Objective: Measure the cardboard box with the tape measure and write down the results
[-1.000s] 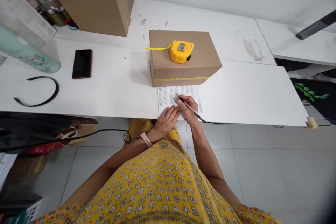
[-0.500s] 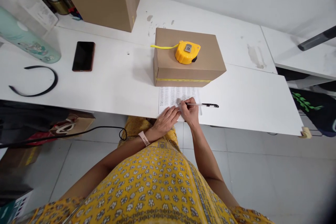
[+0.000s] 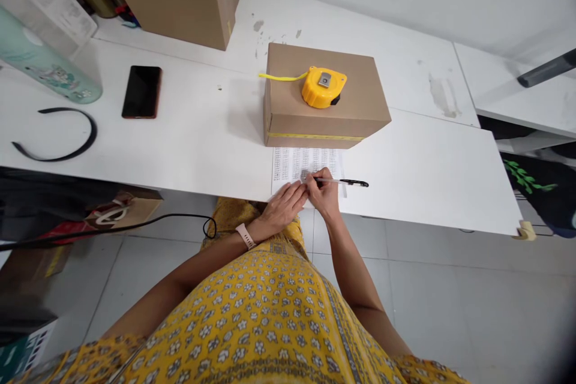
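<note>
My right hand (image 3: 324, 193) grips a pen (image 3: 344, 181) with a clear barrel and a black end, its tip hidden by the fingers over a printed sheet of paper (image 3: 283, 162). Flat across the sheet's lower edge lies my left hand (image 3: 285, 204), fingers stretched out beside the right hand. Rows of small print fill the paper. Just behind it stands a closed cardboard box (image 3: 355, 84) with a yellow strip along its front. On top of the box rests a yellow tape measure (image 3: 320, 89), a short length of its tape pulled out to the left.
A phone (image 3: 142, 93), a black headband (image 3: 85, 143) and a mint-green bottle (image 3: 54, 63) lie on the white table (image 3: 202, 144) to the left. A bigger cardboard box (image 3: 180, 0) stands at the back. A black cable (image 3: 166, 216) hangs below the table's edge.
The pen's rear end has swung slightly left and down, with my right hand shifting a little. My left hand stays on the paper. The whole view has moved slightly.
</note>
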Demonstrator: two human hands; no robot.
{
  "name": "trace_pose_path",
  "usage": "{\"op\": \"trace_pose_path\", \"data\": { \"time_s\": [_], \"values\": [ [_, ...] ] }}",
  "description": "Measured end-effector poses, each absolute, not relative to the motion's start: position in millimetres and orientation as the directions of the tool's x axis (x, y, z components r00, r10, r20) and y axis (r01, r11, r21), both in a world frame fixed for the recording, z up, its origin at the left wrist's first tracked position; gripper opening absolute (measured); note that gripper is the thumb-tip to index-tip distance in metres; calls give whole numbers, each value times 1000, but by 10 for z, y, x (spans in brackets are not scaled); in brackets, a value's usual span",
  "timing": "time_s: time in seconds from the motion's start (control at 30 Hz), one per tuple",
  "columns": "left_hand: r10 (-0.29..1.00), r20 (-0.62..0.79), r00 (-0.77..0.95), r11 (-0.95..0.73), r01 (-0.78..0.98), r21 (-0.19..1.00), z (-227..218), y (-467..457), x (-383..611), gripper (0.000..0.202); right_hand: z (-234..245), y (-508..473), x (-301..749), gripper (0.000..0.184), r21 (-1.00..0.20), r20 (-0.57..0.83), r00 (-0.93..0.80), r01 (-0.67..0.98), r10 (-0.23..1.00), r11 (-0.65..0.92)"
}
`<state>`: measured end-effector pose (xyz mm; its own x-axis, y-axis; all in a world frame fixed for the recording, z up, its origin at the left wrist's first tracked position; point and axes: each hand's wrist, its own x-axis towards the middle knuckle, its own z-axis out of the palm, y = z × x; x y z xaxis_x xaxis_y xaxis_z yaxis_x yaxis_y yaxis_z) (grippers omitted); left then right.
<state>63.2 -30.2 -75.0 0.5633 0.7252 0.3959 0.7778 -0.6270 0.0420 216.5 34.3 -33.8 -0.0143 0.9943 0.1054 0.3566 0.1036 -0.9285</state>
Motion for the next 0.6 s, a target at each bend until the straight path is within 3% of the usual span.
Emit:
{"op": "trace_pose_path", "data": {
  "time_s": [0.6],
  "values": [
    [766, 297, 570, -624, 771, 131, -719, -305, 629, 51, -340, 350, 2167, 26, -921, 115, -11, 373, 993, 110]
  ]
}}
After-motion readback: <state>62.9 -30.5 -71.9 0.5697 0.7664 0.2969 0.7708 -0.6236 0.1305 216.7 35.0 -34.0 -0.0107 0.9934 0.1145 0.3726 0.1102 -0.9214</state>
